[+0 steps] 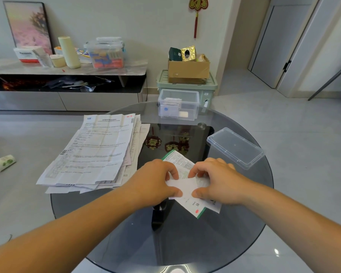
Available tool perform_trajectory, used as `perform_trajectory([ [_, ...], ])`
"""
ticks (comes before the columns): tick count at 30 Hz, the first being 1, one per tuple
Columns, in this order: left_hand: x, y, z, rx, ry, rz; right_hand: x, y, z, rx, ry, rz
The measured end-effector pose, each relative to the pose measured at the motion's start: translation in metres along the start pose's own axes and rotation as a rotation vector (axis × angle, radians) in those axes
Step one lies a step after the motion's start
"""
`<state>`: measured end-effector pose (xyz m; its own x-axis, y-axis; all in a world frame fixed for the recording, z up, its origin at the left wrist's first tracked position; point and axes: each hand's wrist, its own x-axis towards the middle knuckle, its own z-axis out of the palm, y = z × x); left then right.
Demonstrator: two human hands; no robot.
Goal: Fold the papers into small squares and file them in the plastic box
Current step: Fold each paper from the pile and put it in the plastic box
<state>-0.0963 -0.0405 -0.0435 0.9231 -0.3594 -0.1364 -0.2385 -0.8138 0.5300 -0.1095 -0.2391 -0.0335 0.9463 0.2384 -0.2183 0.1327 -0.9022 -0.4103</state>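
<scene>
While the left grip (156, 182) and right grip (219, 180) pinch a green-edged leaflet (182, 164), the open plastic box (193, 103) holds folded papers (170, 107), its lid (234, 147) lying near it.

Round dark glass table (185, 243), and it's busy. On the left edge sits a loose stack of papers (95, 152), fanned out, its corners hanging over the rim. At the far edge stands the clear plastic box (193, 107), lid off, folded sheets upright inside. The lid (234, 147) lies at the right edge. At the middle, a green-edged leaflet (182, 160) lies partly folded, with the left hand (156, 180) and right hand (219, 180) pinching it.
</scene>
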Motion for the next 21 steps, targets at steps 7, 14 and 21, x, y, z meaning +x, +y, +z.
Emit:
perform_trajectory([
  [7, 0.002, 0.002, -0.001, -0.014, 0.031, 0.087, -0.004, -0.004, -0.002, 0.108, 0.02, -0.113],
  [14, 0.007, 0.011, -0.031, -0.257, -0.058, 0.158, 0.002, -0.001, -0.013, 0.335, 0.123, -0.151],
  [21, 0.051, 0.014, -0.063, -0.132, -0.002, 0.204, 0.039, -0.005, -0.044, 0.282, 0.2, -0.176],
])
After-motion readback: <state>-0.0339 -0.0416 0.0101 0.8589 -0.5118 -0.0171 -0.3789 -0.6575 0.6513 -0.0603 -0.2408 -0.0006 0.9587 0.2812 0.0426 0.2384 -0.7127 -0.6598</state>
